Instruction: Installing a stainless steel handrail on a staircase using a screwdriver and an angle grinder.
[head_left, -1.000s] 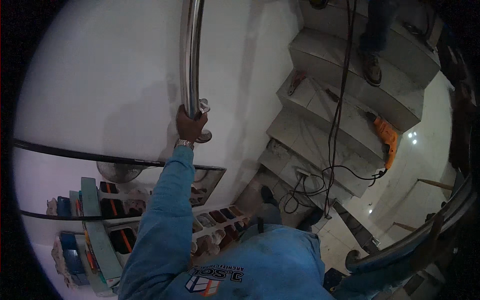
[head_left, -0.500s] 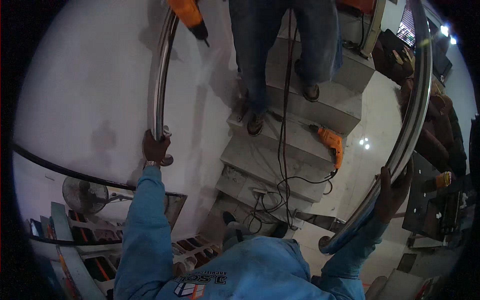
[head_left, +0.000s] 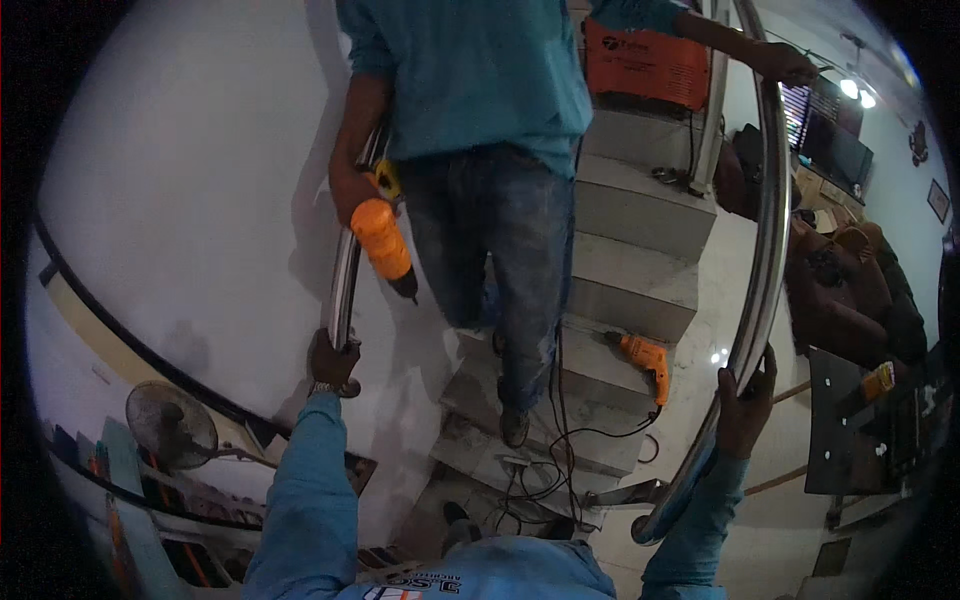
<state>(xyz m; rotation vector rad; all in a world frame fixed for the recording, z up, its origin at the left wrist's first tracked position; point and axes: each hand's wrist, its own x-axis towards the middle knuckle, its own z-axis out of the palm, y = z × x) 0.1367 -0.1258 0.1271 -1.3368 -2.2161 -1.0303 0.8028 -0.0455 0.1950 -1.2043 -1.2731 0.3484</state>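
My left hand (head_left: 331, 360) is closed around the lower end of a shiny metal handrail (head_left: 343, 290) along the white wall. On the right, my right hand (head_left: 745, 412) grips another curved metal handrail (head_left: 770, 225), its thumb and fingers on either side of the tube. Below that hand, the rail's end curls near my forearm. A co-worker in a blue shirt (head_left: 480, 80) stands on the stairs facing me. One of their hands (head_left: 352, 195) holds an orange drill (head_left: 382, 243) pointing down; their other hand (head_left: 785, 63) is at the upper right rail.
An orange corded drill (head_left: 645, 362) lies on a step of the tiled stairs (head_left: 640, 235). Dark cables (head_left: 565, 450) run down and tangle near the bottom. An orange machine (head_left: 645, 65) stands higher up. At left is a fan (head_left: 172, 424); at right, a dark table (head_left: 845, 420) and brown sofa (head_left: 840, 280).
The co-worker has come down the stairs toward me, the held drill moving lower. My view has tilted up. Both my hands stay on the rails, the right one appearing more to the left.
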